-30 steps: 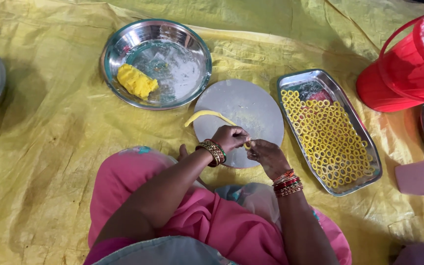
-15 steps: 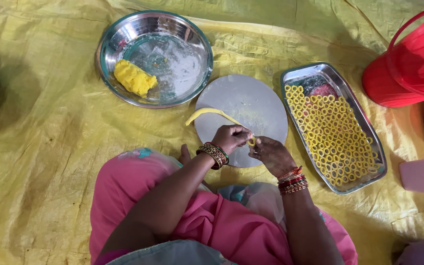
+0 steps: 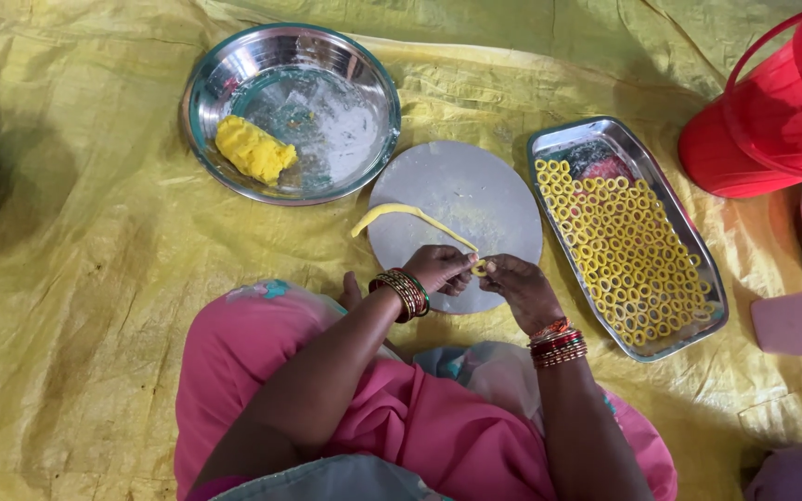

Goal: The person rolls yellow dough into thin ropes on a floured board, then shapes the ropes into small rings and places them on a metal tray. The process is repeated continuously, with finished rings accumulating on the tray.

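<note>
Mid-frame, both hands, left [image 3: 438, 269] and right [image 3: 520, 289], pinch the dough rope [image 3: 410, 217] end; curling it into an even ring needs light pressure.

A glossy, crinkled yellow plastic sheet [image 3: 76, 278] is spread as the ground cover. The round bowl [image 3: 291, 111] and the rectangular tray [image 3: 549, 148] are made of shiny polished metal. The round board [image 3: 475, 199] is seen as smooth, matt grey. The dough strip [image 3: 410, 215] looks soft and matt. The red bucket [image 3: 754, 121] is glossy plastic.
</note>
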